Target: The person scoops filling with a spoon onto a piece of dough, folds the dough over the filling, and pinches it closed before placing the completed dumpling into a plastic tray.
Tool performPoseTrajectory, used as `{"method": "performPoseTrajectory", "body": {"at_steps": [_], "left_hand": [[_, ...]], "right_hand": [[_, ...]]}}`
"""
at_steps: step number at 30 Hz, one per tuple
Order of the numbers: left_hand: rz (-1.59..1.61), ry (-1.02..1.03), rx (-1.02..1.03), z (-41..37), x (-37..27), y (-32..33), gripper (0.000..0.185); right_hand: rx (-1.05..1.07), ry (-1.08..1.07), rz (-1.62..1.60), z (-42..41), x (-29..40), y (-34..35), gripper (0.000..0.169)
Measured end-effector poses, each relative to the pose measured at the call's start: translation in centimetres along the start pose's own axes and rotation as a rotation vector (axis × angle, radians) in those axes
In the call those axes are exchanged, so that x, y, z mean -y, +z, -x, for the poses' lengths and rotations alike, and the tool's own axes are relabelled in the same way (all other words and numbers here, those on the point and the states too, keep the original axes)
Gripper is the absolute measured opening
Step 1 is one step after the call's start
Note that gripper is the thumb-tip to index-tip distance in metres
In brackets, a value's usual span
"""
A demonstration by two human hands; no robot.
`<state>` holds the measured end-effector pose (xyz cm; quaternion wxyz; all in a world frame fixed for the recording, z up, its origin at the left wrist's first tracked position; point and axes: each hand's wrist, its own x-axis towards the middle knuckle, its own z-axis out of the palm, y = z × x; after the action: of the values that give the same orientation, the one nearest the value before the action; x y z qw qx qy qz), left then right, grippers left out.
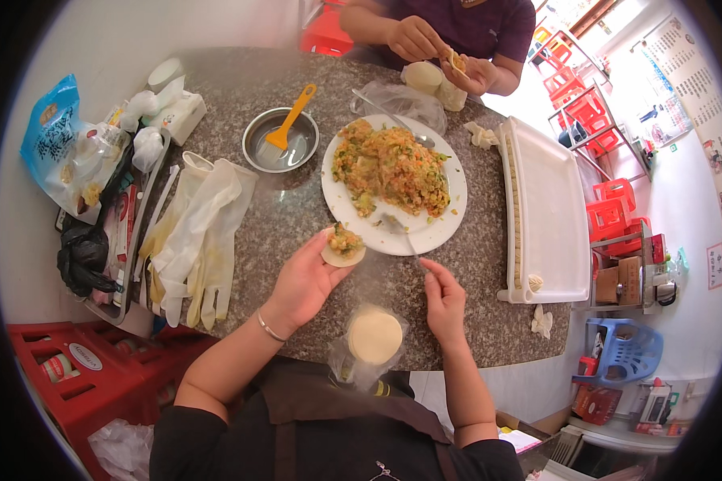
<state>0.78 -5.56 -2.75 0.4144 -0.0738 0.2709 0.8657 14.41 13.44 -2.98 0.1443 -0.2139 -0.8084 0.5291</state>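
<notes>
A round dough wrapper [339, 258] with a mound of chopped filling [345, 240] on it lies on the fingers of my left hand [301, 287], just off the plate's near-left edge. My right hand [445, 299] grips the handle of a metal spoon [410, 243]; its bowl end rests on the near part of a white oval plate [361, 231]. Chopped vegetable filling [397, 165] is heaped on that plate, with a second spoon [424, 140] at its far right. Between my forearms, a stack of round wrappers [375, 337] sits in a clear plastic bag.
A metal bowl [253, 157] holds liquid and a yellow-handled brush [291, 123]. Rubber gloves [195, 222] lie on the left. To the right stands a white plastic tray [547, 210] with pleated dumplings [513, 204] along its left side. Across the table, another person's hands [442, 57] hold a filled wrapper.
</notes>
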Motion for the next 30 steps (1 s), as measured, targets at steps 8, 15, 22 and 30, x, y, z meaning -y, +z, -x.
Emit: {"method": "performPoseTrajectory", "body": {"at_steps": [8,15,22,30], "left_hand": [[-0.007,0.024,0.013,0.0,1.0,0.2,0.042],[-0.102,0.045,-0.046,0.6,-0.3,-0.3,0.044],[-0.157,-0.047,0.056,-0.3,-1.4,1.8,0.045],[-0.355,0.028,0.127,-2.2,-2.3,4.3,0.039]], "right_hand": [[0.097,-0.049,0.035,-0.1,1.2,1.5,0.024],[0.3,0.194,-0.33,1.0,2.7,-0.2,0.026],[0.173,-0.113,0.001,0.6,3.6,-1.1,0.024],[-0.148,-0.204,0.149,-1.5,0.1,-3.0,0.022]]}}
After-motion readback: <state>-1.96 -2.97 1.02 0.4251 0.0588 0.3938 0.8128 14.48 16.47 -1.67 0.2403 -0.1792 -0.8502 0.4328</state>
